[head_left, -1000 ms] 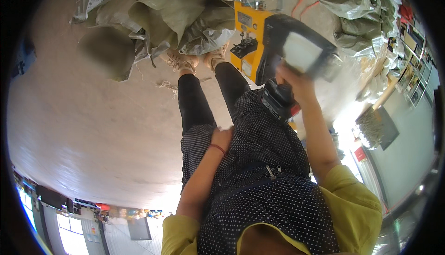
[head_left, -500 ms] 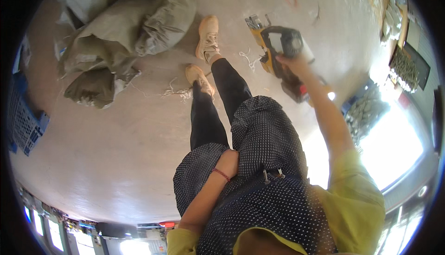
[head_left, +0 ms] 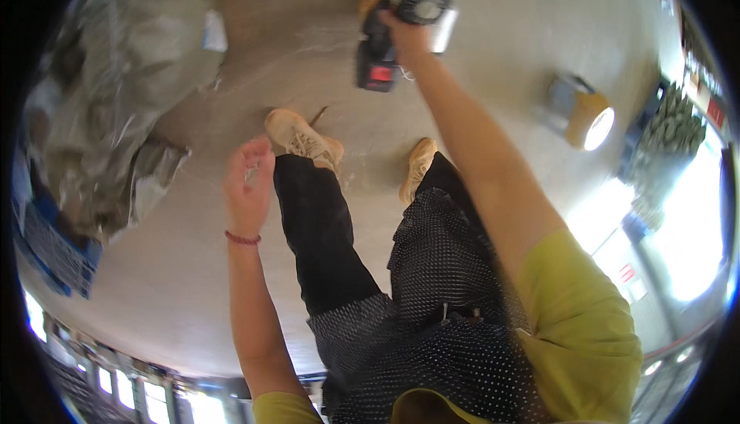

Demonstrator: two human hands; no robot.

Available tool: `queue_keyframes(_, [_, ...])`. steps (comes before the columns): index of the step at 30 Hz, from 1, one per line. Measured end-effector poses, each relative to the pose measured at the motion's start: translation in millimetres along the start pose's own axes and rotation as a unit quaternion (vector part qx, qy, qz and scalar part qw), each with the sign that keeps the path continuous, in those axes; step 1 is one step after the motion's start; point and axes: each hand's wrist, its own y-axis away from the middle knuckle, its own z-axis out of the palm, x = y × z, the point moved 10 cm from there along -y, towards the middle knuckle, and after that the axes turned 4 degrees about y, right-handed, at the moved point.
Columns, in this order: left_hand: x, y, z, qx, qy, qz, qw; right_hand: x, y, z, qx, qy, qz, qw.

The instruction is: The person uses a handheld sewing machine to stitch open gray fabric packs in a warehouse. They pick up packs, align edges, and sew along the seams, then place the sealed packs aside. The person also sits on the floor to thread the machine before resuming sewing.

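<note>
High in the view, my right hand (head_left: pixel 408 38) is wrapped round the handle of a cordless hand-held bag sewing machine (head_left: pixel 420 1). Its body is black and yellow, with a red patch at the near end and a white cylinder at its side. The machine is held above the floor, its far end cut off by the picture's edge. My left hand (head_left: pixel 250 185), with a red cord bracelet at the wrist, is raised beside my leg, fingers loosely curled and apart, nothing visibly held. To its left lie large grey-brown woven sacks (head_left: pixel 142 62), partly blurred.
Blue plastic crates (head_left: pixel 58 250) stand at the left rim beside the sacks. On the floor to the right is a yellow object (head_left: pixel 587 119) with a bright round end. A heap of grey-green material (head_left: pixel 667 135) lies farther right. My shoes (head_left: pixel 304 139) are on the floor.
My right hand has carried the sewing machine up and left in the view. My left hand has left my apron and risen toward the sacks. My feet and the view have shifted.
</note>
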Motion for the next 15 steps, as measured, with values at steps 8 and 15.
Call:
queue_keyframes(8, [55.5,-131.6,148.4,-0.136,0.004,0.152,0.979,5.5,66.4,73.8,-0.025,-0.17,-0.208,0.963])
queue_keyframes(15, [45.2,-155.0,133.8,-0.103,0.028,0.149,0.983,1.1,91.0,111.4,-0.003,-0.036,-0.263,0.964])
